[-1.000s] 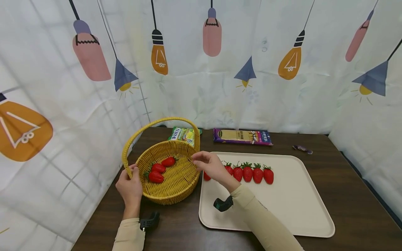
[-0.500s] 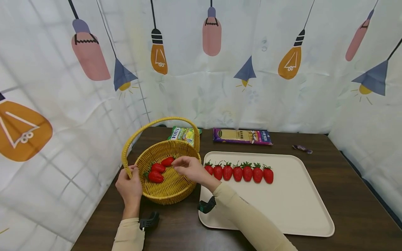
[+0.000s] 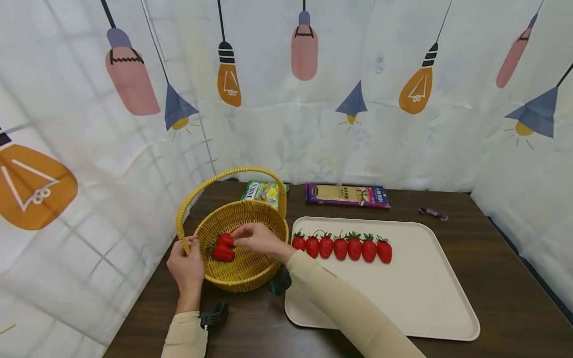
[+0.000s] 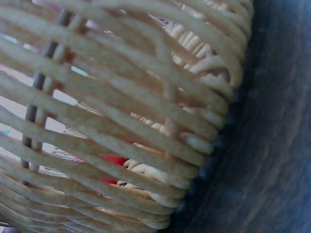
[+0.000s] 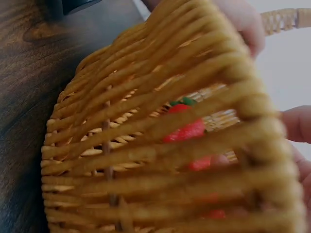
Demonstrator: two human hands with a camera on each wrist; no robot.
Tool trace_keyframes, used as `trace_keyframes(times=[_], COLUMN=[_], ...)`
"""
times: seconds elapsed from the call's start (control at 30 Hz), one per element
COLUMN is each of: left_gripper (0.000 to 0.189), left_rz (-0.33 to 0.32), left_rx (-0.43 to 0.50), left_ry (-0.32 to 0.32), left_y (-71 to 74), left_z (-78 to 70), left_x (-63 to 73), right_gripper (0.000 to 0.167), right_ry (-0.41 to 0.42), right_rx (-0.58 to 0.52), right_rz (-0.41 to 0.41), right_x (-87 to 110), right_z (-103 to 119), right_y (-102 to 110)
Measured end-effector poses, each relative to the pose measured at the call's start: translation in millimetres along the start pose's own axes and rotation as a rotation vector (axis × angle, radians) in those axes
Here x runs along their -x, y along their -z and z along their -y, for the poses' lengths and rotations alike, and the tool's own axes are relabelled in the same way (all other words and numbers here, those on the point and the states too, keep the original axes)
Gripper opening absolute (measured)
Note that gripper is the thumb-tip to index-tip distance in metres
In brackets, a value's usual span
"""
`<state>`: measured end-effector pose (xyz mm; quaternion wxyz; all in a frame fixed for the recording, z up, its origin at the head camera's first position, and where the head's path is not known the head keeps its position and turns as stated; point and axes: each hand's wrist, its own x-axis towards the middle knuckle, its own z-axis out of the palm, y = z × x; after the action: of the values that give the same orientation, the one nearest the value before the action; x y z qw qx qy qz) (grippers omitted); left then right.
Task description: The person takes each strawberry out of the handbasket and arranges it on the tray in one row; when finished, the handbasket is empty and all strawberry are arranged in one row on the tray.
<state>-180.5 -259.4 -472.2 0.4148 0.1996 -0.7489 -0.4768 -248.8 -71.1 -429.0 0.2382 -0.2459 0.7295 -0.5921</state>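
A yellow wicker basket (image 3: 243, 276) with a tall hoop handle tilts toward me in the head view. My left hand (image 3: 187, 266) grips its left rim at the foot of the handle. Inside lie red strawberries (image 3: 222, 252), one partly covered by my right hand (image 3: 259, 239), which reaches over the right rim with bent fingers. Its fingertips are right at the strawberries; I cannot tell whether they pinch one. Through the weave, the right wrist view shows a strawberry (image 5: 184, 128) with green leaves. The left wrist view is mostly basket wall (image 4: 112, 111).
A cream tray (image 3: 394, 298) stands right of the basket, with a row of several strawberries (image 3: 340, 248) along its far side. Behind are a green snack bag (image 3: 264, 193), a purple-edged packet (image 3: 346, 195) and a small wrapped sweet (image 3: 432, 214). A patterned curtain (image 3: 277, 134) hangs behind.
My right hand has moved left from the basket's right rim, over the inside, to the strawberries. It now covers most of the farthest one. The left hand keeps its grip.
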Motion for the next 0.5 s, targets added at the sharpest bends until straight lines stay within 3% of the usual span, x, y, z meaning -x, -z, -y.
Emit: trace_keyframes(times=[0.1,0.2,0.37,0.5], left_gripper=[0.019,0.018,0.019,0.020], left_rz=[0.002,0.003,0.013,0.019], left_rx=[0.003,0.000,-0.003,0.000], left_ry=[-0.005,-0.004,0.010,0.006], left_y=[1.3,1.9,1.9,1.7], left_z=[-0.3,-0.5,-0.8,-0.4], left_x=[-0.8,-1.9,-0.6,-0.3], right_gripper=[0.026,0.025,0.030,0.035], right_ry=[0.009,0.034,0.110,0.127], right_rx=[0.047,0.166,0.402,0.463], right_rz=[-0.006,-0.003,0.083,0.129], right_x=[-5.3,-10.3,-19.8,-24.5], right_z=[1.6,3.5,-2.3,-8.5], right_y=[-7.4,-15.1,-26.0,-29.4])
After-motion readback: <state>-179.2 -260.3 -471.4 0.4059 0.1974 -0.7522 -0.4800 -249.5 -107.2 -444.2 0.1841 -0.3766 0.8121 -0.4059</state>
